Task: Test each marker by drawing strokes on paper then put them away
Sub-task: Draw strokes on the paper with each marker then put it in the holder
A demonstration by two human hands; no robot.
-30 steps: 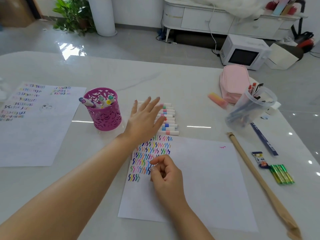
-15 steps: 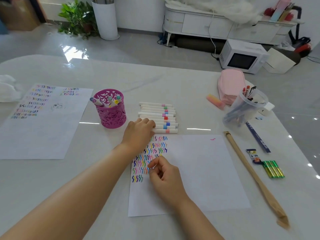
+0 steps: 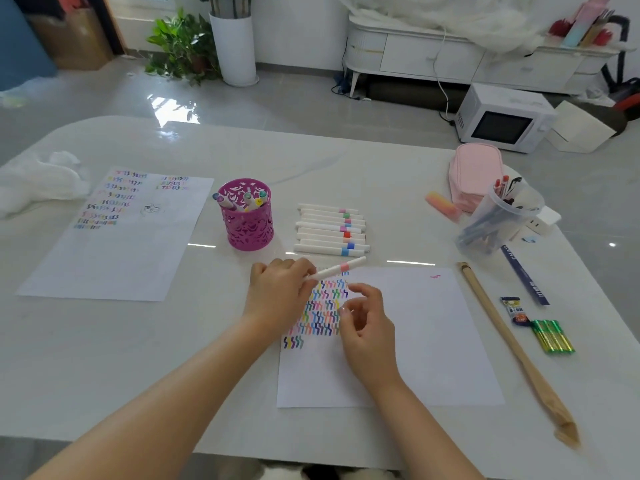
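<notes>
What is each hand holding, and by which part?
The left hand grips the pink-banded marker by its plain end, far from the band. The right hand holds nothing.

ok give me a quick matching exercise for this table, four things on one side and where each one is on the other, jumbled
Things
1. marker with pink band
2. pink pen cup
3. pink pencil case
4. green pack

Places
A. beside the long wooden stick, near the right edge
B. held in the left hand above the paper
C. just left of the row of markers
D. far right, behind the clear tub of pens

Pairs: 1-B, 2-C, 3-D, 4-A
</notes>
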